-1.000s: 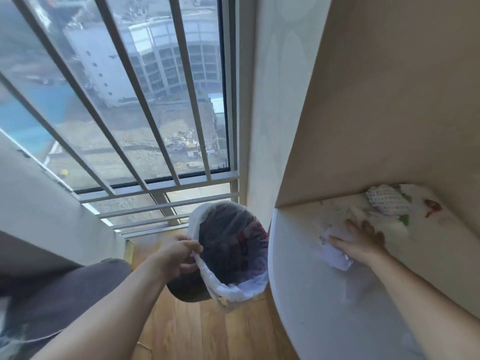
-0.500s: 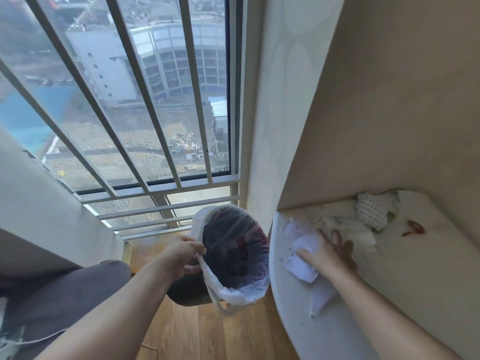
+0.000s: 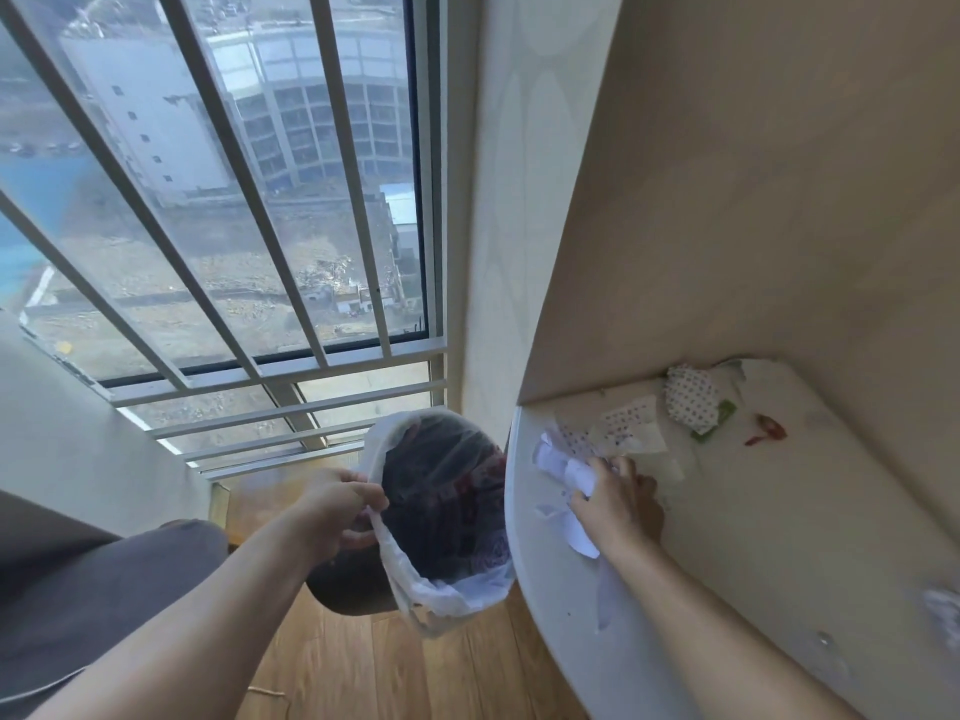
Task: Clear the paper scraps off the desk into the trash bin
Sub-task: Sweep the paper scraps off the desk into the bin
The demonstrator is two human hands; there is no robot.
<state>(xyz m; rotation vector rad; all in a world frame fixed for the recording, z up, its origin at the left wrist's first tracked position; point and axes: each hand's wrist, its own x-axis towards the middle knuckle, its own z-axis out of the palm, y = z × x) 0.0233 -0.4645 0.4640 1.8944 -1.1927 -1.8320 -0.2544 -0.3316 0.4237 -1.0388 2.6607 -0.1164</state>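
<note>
My left hand (image 3: 337, 511) grips the rim of the trash bin (image 3: 441, 589), a dark bin lined with a white plastic bag, held tilted against the desk's left edge. My right hand (image 3: 618, 504) lies flat on the white desk (image 3: 779, 563), pressing on crumpled white paper scraps (image 3: 563, 467) close to that edge. A flat dotted scrap (image 3: 628, 423) lies just beyond my fingers. A crumpled dotted paper ball (image 3: 691, 400) sits in the far corner beside a green scrap (image 3: 719, 418) and a red scrap (image 3: 769, 431).
A beige wall panel (image 3: 753, 200) closes off the desk's far and right sides. Another white scrap (image 3: 943, 613) lies at the desk's right edge. A barred window (image 3: 234, 226) fills the left. Wooden floor (image 3: 415, 667) lies below the bin, and my grey-clad leg (image 3: 78, 589) is at the lower left.
My right hand has slid the white scraps leftward across the desk, from near the corner to the edge beside the bin. The left hand keeps its hold on the bin rim.
</note>
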